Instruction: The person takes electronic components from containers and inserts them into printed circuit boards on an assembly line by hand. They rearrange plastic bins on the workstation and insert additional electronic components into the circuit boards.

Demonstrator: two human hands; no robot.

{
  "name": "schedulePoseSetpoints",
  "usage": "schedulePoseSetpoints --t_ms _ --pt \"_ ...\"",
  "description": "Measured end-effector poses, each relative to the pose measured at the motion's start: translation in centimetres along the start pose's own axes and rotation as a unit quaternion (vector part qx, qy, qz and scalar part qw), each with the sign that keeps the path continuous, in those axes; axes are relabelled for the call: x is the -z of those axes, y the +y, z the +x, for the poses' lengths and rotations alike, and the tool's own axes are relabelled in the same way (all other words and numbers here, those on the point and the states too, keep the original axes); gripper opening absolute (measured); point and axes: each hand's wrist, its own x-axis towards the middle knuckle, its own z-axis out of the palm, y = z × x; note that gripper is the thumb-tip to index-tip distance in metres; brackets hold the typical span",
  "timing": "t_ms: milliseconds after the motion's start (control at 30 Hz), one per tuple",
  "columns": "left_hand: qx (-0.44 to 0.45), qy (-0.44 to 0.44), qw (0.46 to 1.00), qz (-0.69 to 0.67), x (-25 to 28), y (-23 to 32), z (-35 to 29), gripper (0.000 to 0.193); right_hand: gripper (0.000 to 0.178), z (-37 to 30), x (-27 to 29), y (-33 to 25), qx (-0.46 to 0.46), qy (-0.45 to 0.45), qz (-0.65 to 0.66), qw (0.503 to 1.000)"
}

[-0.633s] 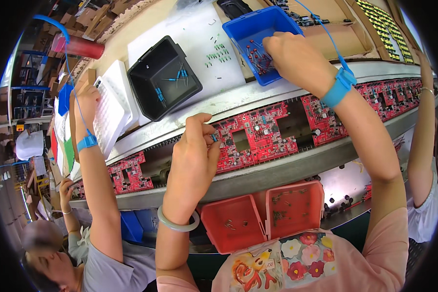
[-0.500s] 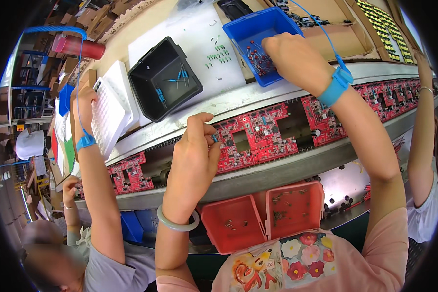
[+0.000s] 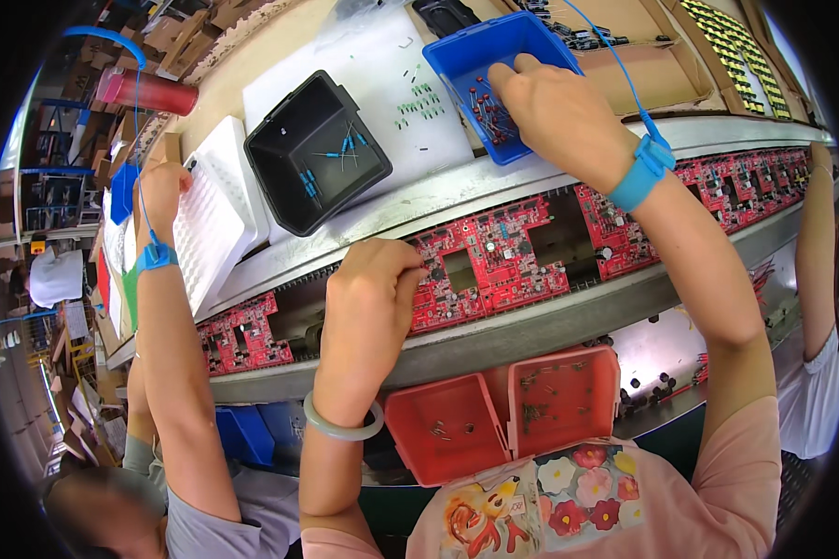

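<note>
My left hand (image 3: 368,303), a pale bangle on its wrist, is over the red circuit boards (image 3: 508,256) on the rail. Its fingers are curled together, fingertips close to a board; what they pinch is hidden. My right hand (image 3: 569,112), wearing a blue wrist strap (image 3: 643,172), reaches into the blue bin (image 3: 466,61). Its fingers bend down beside small red components with wire leads (image 3: 489,112), and the fingertips are mostly out of sight. Left of the bin, a black bin (image 3: 275,177) holds several blue resistors (image 3: 350,144).
Two red trays (image 3: 457,429) with small parts sit below the rail, near my body. Green components (image 3: 419,102) lie on a white sheet. At left, a co-worker's hand (image 3: 163,196) is beside a white tray (image 3: 214,219); another person's arm (image 3: 816,242) shows at far right.
My left hand has turned and lowered toward the board; the blue resistor seen between its fingers is now out of sight. My right hand's fingers have shifted slightly left within the blue bin.
</note>
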Motion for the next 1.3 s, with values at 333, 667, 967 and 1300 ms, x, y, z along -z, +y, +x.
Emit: schedulePoseSetpoints --t_ms 333,667,967,1300 --pt "-0.084 0.070 0.989 0.104 -1.0 0.4 -0.2 0.009 0.023 0.1 0.4 1.1 0.054 -0.023 0.003 0.998" --pt "-0.088 0.028 0.973 0.212 -0.4 2.0 0.7 0.013 0.008 -1.3 2.9 1.3 0.019 0.072 0.142 0.987" --pt "-0.257 0.060 0.948 0.181 -2.9 5.6 14.3 0.009 0.010 -4.8 7.9 0.8 -0.089 0.009 0.284 0.954" --pt "-0.117 -0.095 0.969 0.198 -5.0 6.0 19.5 0.013 0.018 -8.5 6.8 -1.7 -0.007 -0.044 0.312 0.949"
